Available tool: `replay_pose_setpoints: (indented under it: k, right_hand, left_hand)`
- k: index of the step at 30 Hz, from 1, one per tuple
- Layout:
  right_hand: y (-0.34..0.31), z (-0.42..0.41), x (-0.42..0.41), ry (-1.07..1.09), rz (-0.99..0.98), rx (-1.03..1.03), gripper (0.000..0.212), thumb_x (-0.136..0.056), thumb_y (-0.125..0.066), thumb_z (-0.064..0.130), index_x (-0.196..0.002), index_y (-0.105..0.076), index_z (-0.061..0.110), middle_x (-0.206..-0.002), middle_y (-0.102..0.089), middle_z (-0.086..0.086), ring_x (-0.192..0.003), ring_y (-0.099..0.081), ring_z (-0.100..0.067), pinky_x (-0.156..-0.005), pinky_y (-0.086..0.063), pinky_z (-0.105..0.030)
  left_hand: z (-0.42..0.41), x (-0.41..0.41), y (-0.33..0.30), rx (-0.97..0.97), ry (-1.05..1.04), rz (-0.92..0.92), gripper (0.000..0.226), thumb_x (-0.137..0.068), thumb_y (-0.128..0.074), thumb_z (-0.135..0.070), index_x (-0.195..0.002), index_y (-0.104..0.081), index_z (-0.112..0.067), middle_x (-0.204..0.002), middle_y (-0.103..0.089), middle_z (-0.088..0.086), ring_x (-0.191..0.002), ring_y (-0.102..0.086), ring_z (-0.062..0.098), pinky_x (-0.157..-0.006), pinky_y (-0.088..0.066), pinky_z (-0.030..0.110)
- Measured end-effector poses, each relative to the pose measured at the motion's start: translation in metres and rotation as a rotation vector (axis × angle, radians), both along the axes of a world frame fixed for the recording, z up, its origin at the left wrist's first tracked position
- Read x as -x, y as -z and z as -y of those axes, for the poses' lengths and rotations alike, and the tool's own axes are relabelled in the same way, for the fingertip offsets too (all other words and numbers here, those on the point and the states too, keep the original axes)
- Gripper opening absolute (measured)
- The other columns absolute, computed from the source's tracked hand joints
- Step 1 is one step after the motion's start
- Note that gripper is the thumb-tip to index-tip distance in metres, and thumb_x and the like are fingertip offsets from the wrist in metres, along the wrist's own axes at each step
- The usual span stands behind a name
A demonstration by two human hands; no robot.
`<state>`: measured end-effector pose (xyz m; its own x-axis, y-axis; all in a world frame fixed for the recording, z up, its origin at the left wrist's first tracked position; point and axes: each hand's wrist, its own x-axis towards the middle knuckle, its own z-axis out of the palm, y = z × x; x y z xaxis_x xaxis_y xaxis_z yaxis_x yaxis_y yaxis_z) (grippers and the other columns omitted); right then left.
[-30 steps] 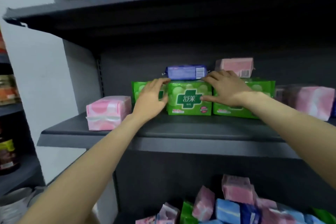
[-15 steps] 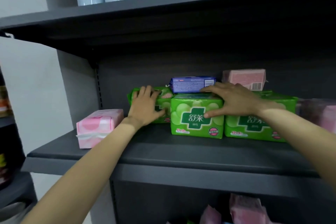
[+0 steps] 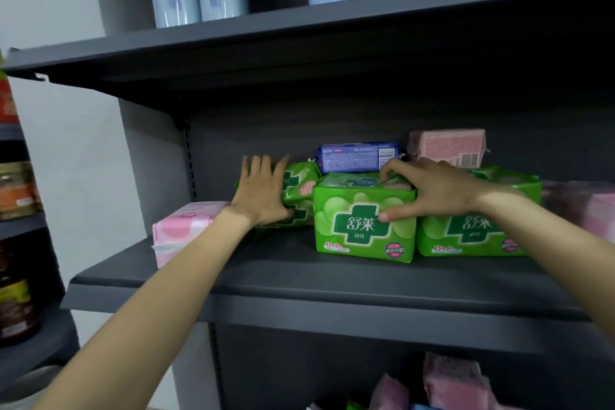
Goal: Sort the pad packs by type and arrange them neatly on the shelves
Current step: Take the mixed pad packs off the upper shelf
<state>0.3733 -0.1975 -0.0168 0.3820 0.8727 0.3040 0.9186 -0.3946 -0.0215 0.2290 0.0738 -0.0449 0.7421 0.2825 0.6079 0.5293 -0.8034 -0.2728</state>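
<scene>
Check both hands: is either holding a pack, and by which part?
Right hand grips the middle green pack at its top right corner, thumb on the front. Left hand lies flat against the left green pack, not gripping.

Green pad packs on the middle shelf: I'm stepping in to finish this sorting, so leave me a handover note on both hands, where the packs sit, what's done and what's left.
Left hand: flat and open against the tilted left green pack.
Right hand: gripping the middle green pack, fingers on top, thumb on its front.
Third green pack stands beside it on the right.
Done: three green packs grouped on the middle shelf.
Left: straighten the left green pack; move the blue pack and pink pack behind them; the pink-white pack sits at far left.
</scene>
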Motion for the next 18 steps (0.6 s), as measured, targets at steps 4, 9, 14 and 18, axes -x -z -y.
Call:
replay_pose_setpoints:
  k: [4, 9, 14, 18]
  right_hand:
    - [0.007, 0.009, 0.007, -0.035, 0.183, -0.052, 0.072, -0.067, -0.048, 0.082, -0.122, -0.034, 0.038, -0.123, -0.048, 0.0, -0.108, -0.041, -0.017, -0.084, -0.036, -0.032]
    - [0.017, 0.028, 0.019, -0.047, 0.348, -0.155, 0.09, -0.063, -0.037, 0.085, -0.131, -0.041, 0.027, -0.125, -0.049, -0.008, -0.114, -0.046, -0.026, -0.092, -0.04, -0.038]
    - [0.024, 0.051, 0.032, -0.143, 0.626, -0.389, 0.076, -0.07, -0.048, 0.076, -0.12, -0.044, 0.018, -0.107, -0.058, -0.023, -0.093, -0.059, -0.039, -0.08, -0.048, -0.05]
    - [0.012, 0.076, 0.058, -0.204, 0.768, -0.515, 0.07, -0.076, -0.045, 0.072, -0.12, -0.044, 0.017, -0.11, -0.057, -0.025, -0.095, -0.057, -0.037, -0.079, -0.042, -0.044]
  left_hand:
    - [0.001, 0.002, 0.003, 0.021, 0.058, 0.085, 0.091, -0.066, -0.074, -0.053, -0.137, -0.036, -0.011, -0.138, -0.032, 0.015, -0.133, -0.023, 0.033, -0.117, -0.005, 0.051]
    - [0.016, 0.018, 0.014, 0.034, 0.127, 0.284, 0.086, -0.064, -0.077, -0.054, -0.127, -0.046, -0.007, -0.121, -0.054, 0.012, -0.116, -0.047, 0.033, -0.112, -0.019, 0.042]
    - [0.052, 0.042, 0.012, 0.126, 0.223, 0.639, 0.089, -0.06, -0.061, -0.067, -0.121, -0.052, -0.002, -0.107, -0.06, 0.014, -0.098, -0.055, 0.036, -0.091, -0.038, 0.042]
    - [0.086, 0.075, 0.007, 0.41, 0.32, 0.829, 0.09, -0.056, -0.075, -0.059, -0.126, -0.047, -0.01, -0.116, -0.058, 0.008, -0.107, -0.054, 0.028, -0.091, -0.045, 0.043]
